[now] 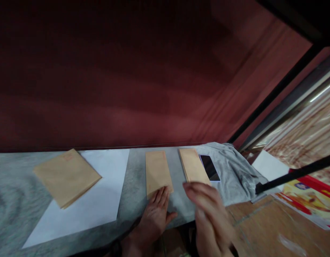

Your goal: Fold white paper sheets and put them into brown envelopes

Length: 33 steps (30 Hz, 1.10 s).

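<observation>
My left hand (155,216) lies flat with its fingertips on the lower end of a brown paper envelope (157,169), thumb spread to the side. The envelope rests on the grey cloth in front of me. Raised to the right, my right hand (211,216) is smeared by motion, so its grip does not show clearly. It covers the near end of a small stack of brown envelopes (193,164). Farther left, a pile of larger-looking brown envelopes (67,176) lies at an angle, partly over a white sheet of paper (103,201).
A dark phone (209,167) lies right of the envelope stack. Grey cloth (234,171) bunches at the right end of the surface. A dark red wall (132,89) rises behind. Black bars (277,96) and a printed red and yellow box (309,198) are to the right.
</observation>
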### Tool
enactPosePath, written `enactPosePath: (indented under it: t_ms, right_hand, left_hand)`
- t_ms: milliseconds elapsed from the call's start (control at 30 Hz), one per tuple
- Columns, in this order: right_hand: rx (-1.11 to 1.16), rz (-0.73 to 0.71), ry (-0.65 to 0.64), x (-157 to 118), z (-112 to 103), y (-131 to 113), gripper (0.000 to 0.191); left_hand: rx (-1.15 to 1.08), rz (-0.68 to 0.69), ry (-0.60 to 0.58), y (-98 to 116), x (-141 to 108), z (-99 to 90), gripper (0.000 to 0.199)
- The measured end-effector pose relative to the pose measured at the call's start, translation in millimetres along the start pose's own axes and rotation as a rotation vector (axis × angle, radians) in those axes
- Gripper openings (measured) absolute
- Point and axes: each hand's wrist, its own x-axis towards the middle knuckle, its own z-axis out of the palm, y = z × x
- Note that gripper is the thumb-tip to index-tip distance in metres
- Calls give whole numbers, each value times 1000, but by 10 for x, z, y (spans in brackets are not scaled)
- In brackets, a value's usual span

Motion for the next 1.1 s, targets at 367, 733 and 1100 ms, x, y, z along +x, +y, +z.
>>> enactPosePath:
  t_ms: [367, 733, 1100]
  right_hand:
    - [-391, -16, -321, -140, 944, 1180, 49]
    - [-676, -158, -259, -324, 932, 1434, 61]
    - [-736, -210, -263, -325, 961, 1516, 63]
  left_hand:
    - [86, 42, 64, -30, -134, 114, 73]
    - [220, -203, 132, -392, -271, 15, 60]
    - [138, -170, 30, -659, 520, 2, 57]
